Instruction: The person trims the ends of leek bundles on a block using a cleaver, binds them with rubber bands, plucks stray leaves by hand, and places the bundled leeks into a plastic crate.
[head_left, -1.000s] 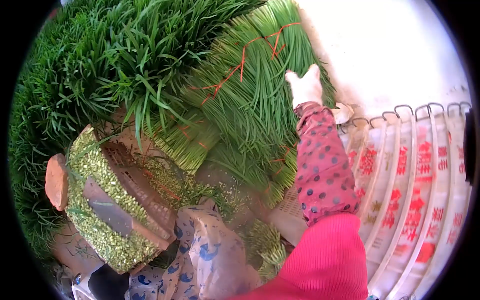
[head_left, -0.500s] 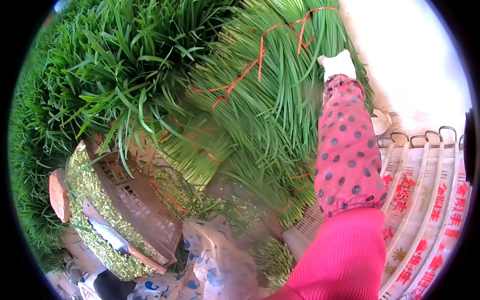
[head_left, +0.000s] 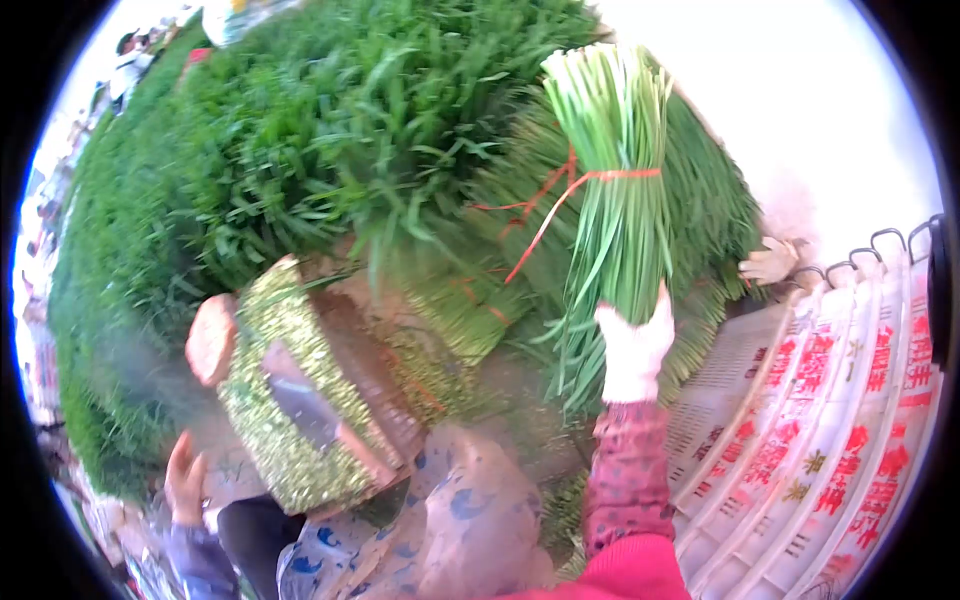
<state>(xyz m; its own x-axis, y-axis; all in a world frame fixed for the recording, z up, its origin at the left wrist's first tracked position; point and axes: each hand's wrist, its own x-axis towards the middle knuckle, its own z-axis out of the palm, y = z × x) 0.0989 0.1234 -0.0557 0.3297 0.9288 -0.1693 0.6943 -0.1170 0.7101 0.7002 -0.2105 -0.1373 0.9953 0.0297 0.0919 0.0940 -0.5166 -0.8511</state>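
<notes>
In a pale glove, my right hand [head_left: 637, 350] grips a red-tied bunch of garlic chives [head_left: 625, 215] by its lower, leafy part. The bunch stands roughly upright, pale stem ends on top, a loose end of red tie hanging to its left. My left hand [head_left: 186, 482], bare and below a bluish sleeve, is at the lower left with its fingers apart and nothing in them. It is nearest to the block [head_left: 415, 425] covered with chopped stem bits [head_left: 335, 470]. A knife [head_left: 305, 400] lies on that block, its handle towards my lap.
Loose chives [head_left: 300, 130] form a large heap at upper left; tied bunches [head_left: 700, 180] lie behind my held one. A pale glove [head_left: 770, 262] rests beside white slatted crates [head_left: 800, 450] with red writing. A brownish-orange lump [head_left: 212, 340] sits beside the block. A patterned apron [head_left: 440, 510] covers my lap.
My right hand has come back from the far pile, now holding a tied bunch of garlic chives. My left hand has come into view at lower left. The view has shifted left.
</notes>
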